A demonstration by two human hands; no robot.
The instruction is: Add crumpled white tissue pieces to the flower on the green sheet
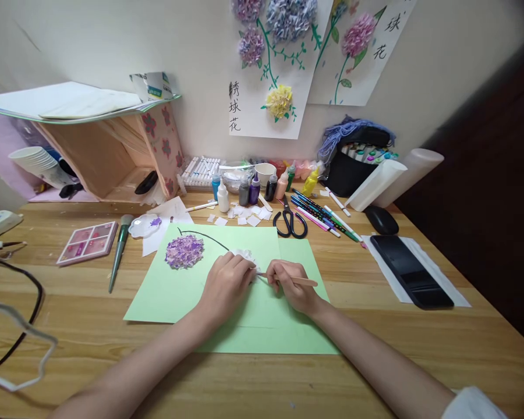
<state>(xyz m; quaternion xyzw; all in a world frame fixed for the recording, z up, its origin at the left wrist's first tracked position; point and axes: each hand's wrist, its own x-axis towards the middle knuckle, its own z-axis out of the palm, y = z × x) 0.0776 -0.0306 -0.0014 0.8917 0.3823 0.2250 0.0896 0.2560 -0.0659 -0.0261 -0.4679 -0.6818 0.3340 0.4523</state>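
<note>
My right hand [290, 284] is closed around a slim wooden stick [303, 281], its tip pointing left at the tips of my left fingers. Curled over the green paper [157, 297], my left hand [227, 282] has its fingers pressed together at the edge of a white crumpled-paper cluster [245, 255]. What those fingers pinch, if anything, is hidden. The cluster is partly covered by my hand. To its left on the paper sits a round purple paper-scrap flower [184, 251], with a dark curved line [207, 235] drawn above it.
Behind the paper lie black scissors [290, 224], white paper squares [253, 220], several paint bottles [254, 189] and pens [318, 212]. A phone [413, 270] and mouse [381, 220] are at right. A makeup brush [120, 253], palette [87, 243] and cable [37, 285] are at left.
</note>
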